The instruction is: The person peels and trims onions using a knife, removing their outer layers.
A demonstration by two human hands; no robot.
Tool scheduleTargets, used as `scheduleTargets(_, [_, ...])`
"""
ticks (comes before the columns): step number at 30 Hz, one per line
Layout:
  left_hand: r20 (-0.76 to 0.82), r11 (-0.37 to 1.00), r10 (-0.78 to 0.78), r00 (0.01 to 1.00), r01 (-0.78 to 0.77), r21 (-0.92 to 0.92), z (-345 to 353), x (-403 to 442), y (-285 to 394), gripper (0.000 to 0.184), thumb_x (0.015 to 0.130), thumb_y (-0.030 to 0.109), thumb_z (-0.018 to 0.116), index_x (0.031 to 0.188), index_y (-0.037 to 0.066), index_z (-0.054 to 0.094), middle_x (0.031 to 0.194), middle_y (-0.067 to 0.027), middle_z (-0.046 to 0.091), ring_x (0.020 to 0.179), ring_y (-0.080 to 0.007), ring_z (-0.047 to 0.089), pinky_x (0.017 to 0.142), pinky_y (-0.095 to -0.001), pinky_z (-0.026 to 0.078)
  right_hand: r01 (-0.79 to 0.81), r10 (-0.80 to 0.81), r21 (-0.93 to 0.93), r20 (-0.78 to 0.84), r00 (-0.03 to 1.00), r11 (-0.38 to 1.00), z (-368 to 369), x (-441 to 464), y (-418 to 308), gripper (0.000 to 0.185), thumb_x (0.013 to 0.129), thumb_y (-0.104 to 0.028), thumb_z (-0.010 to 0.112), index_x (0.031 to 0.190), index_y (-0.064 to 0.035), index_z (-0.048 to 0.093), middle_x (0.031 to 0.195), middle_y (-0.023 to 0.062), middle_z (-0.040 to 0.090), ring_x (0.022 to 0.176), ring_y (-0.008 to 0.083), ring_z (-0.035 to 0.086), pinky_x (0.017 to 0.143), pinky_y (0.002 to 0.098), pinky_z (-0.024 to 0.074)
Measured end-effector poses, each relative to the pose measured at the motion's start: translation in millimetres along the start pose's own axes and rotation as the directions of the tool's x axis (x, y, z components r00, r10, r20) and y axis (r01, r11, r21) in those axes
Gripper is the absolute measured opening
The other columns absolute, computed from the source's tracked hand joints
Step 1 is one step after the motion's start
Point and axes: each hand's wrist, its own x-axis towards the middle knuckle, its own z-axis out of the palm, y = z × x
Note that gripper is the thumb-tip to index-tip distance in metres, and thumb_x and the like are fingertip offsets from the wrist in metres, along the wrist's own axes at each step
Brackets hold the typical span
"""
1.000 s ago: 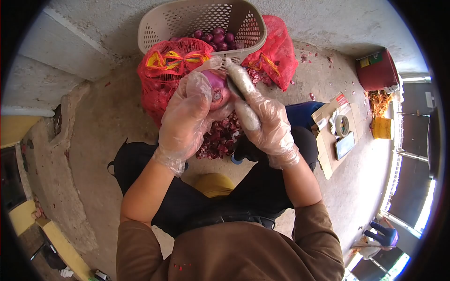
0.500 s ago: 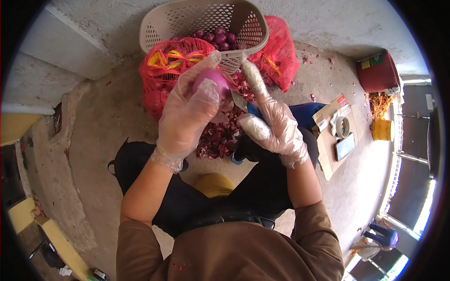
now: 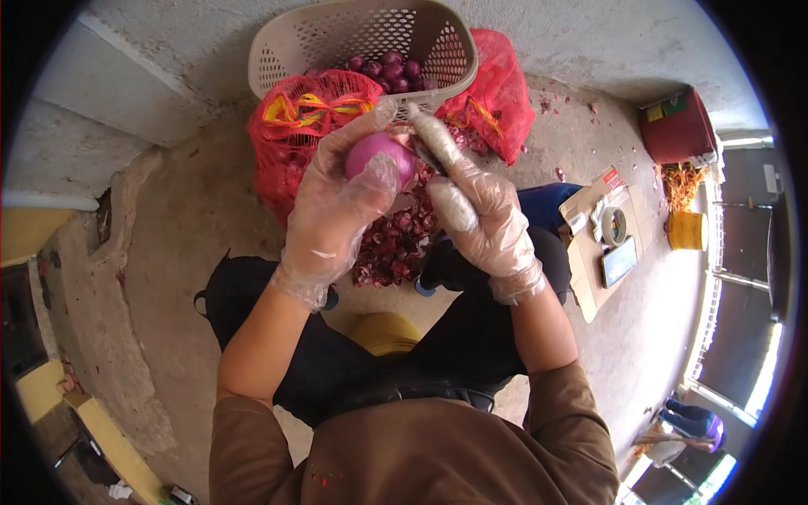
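Observation:
A red onion (image 3: 380, 160), its surface smooth and purple, is gripped in my left hand (image 3: 333, 210), which wears a clear plastic glove. My right hand (image 3: 484, 215), also gloved, with its thumb and index finger wrapped in whitish covering, is closed on a knife (image 3: 428, 155). Only a short piece of the blade shows, close to the onion's right side; the handle is hidden in my fingers. Below both hands, a heap of dark red onion skins (image 3: 396, 244) lies on the floor between my feet.
A beige perforated basket (image 3: 278, 50) holds several red onions (image 3: 391, 69). Red mesh sacks (image 3: 273, 151) stand against it. To my right, cardboard (image 3: 581, 252) carries a tape roll (image 3: 614, 225) and a phone (image 3: 619, 263). Further off are a red bin (image 3: 673, 130) and a bending person (image 3: 694, 425).
My right hand has moved left and slightly up, bringing the knife against or very near the onion. My left hand has barely shifted. The person in the background has moved a little.

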Motion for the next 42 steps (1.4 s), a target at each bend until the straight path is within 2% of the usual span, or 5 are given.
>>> scheduleTargets(5, [0.025,0.997,0.069,0.997,-0.069,-0.030,15.3,-1.2,6.3,0.065,0.089,0.015,0.070,0.146,0.006,0.040,0.146,-0.0134,0.048,0.123,-0.0226,0.057,0.104,-0.0416,0.050,-0.198,0.204,0.107,-0.048,0.978,0.974,-9.2,-0.9,-0.3,0.049,0.098,-0.011,0.055,0.145,-0.0018,0.045,0.136,0.0185,0.059,0.122,0.0241,0.061,0.101,0.0313,0.0455])
scheduleTargets(24, [0.056,0.959,0.274,0.960,-0.277,0.054,-5.4,7.5,-3.7,0.061,0.078,-0.004,0.072,0.134,0.006,0.051,0.136,-0.0135,0.054,0.127,-0.0253,0.053,0.107,-0.0432,0.046,-0.223,0.216,0.099,0.070,0.974,0.970,-17.9,1.9,-3.9,0.054,0.099,-0.018,0.055,0.148,-0.0027,0.040,0.138,0.0195,0.057,0.129,0.0294,0.055,0.104,0.0338,0.0428])
scheduleTargets(27, [0.166,0.917,0.355,0.920,-0.377,0.129,-3.1,11.5,1.3,0.066,0.073,-0.012,0.075,0.131,0.006,0.050,0.136,-0.0141,0.054,0.125,-0.0264,0.055,0.105,-0.0408,0.048,-0.212,0.212,-0.006,0.110,0.971,0.977,-17.7,1.6,-3.6,0.065,0.094,-0.019,0.054,0.153,-0.0041,0.032,0.108,0.0093,0.057,0.090,0.0176,0.050,0.082,0.0293,0.0441])
scheduleTargets(30, [0.149,0.865,0.380,0.913,-0.407,0.292,-4.4,9.3,2.6,0.067,0.072,-0.010,0.079,0.131,0.005,0.050,0.138,-0.0150,0.052,0.125,-0.0266,0.054,0.106,-0.0423,0.047,-0.254,0.241,0.041,0.197,0.950,0.966,-27.5,0.1,-7.0,0.073,0.097,-0.029,0.059,0.156,-0.0047,0.023,0.148,0.0228,0.046,0.135,0.0368,0.047,0.107,0.0393,0.0404])
scheduleTargets(42, [0.227,0.613,0.494,0.839,-0.521,0.593,-6.9,7.8,-4.0,0.065,0.070,-0.001,0.085,0.127,0.004,0.055,0.133,-0.0151,0.056,0.122,-0.0266,0.057,0.104,-0.0390,0.047,-0.027,0.011,0.070,0.217,0.976,0.997,-16.0,-0.9,1.9,0.066,0.098,-0.025,0.056,0.154,-0.0049,0.028,0.141,0.0198,0.055,0.129,0.0330,0.054,0.102,0.0368,0.0442])
